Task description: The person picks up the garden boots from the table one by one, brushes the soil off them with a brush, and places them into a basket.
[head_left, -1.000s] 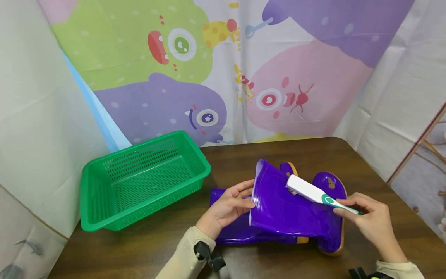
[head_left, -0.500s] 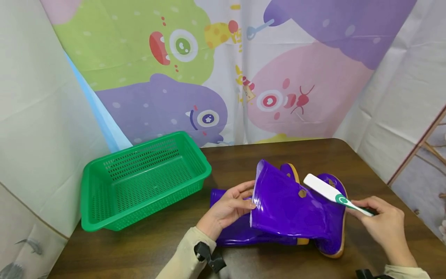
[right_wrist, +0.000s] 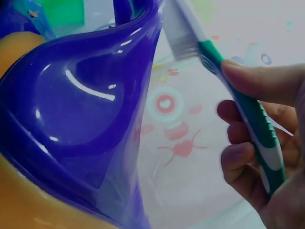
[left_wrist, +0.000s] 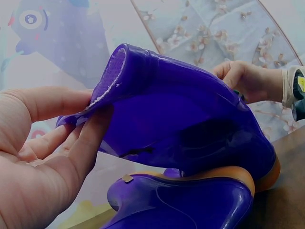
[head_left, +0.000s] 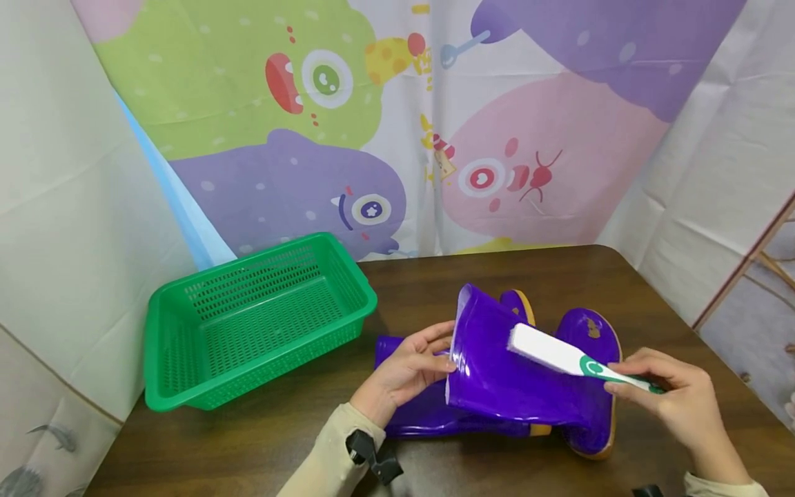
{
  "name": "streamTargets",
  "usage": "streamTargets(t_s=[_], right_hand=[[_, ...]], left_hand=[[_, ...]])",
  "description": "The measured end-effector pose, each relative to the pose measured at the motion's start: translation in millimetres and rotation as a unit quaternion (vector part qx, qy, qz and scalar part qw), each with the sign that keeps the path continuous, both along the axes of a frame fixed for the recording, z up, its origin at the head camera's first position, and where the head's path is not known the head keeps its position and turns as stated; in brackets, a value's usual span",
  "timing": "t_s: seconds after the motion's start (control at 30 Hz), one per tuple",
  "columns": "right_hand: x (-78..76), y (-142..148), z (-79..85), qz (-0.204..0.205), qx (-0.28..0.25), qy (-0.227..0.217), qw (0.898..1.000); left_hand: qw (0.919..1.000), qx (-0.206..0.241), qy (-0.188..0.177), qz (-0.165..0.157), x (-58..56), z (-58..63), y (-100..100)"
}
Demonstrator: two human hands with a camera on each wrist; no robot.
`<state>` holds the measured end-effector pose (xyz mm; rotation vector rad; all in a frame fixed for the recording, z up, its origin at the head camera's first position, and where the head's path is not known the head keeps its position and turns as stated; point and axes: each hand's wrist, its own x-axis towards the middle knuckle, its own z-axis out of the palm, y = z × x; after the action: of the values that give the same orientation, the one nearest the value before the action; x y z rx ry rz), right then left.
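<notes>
We've got our left hand (head_left: pixel 404 369) pinching the purple rain boot (head_left: pixel 522 376) cuff to steady it, while our right hand (head_left: pixel 673 400) grips the scrub brush (head_left: pixel 559 355) against its shaft.

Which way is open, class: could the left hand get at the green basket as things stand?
Probably yes. The left hand pinches the top rim of the purple boot, so it would have to let go first. Bare table lies between it and the green basket to its left; nothing blocks the way.
</notes>
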<state>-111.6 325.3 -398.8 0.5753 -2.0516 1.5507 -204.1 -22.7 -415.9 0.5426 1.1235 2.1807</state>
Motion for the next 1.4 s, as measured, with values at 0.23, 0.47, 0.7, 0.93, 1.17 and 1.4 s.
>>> streamTargets(t_s=[0.23, 0.47, 0.7, 0.93, 1.17, 1.4], right_hand=[[4.1, 6, -7.7, -0.04, 0.076, -0.041, 0.995], [-1.3, 17, -19.2, -0.171, 0.092, -0.054, 0.98], [-2.2, 19, -22.6, -0.193, 0.077, -0.072, 0.975], [-3.0, 24, -21.5, -0.292, 0.106, -0.05, 0.949], [-2.1, 34, -26.7, -0.355, 0.132, -0.047, 0.924], [-6.0, 43, -27.4, -0.361, 0.171, 0.026, 0.916]], left_hand=[[1.0, -0.001, -0.005, -0.001, 1.7, -0.8, 0], [1.0, 0.0, -0.004, 0.003, 1.5, -1.5, -1], [1.0, 0.001, -0.01, 0.002, 1.3, -2.2, 0], [0.9999, 0.007, -0.008, 0.0, 1.4, -3.0, 0], [1.0, 0.004, -0.006, -0.003, 0.8, -3.0, 0], [1.0, 0.0, -0.008, 0.001, -0.1, -1.3, 1]])
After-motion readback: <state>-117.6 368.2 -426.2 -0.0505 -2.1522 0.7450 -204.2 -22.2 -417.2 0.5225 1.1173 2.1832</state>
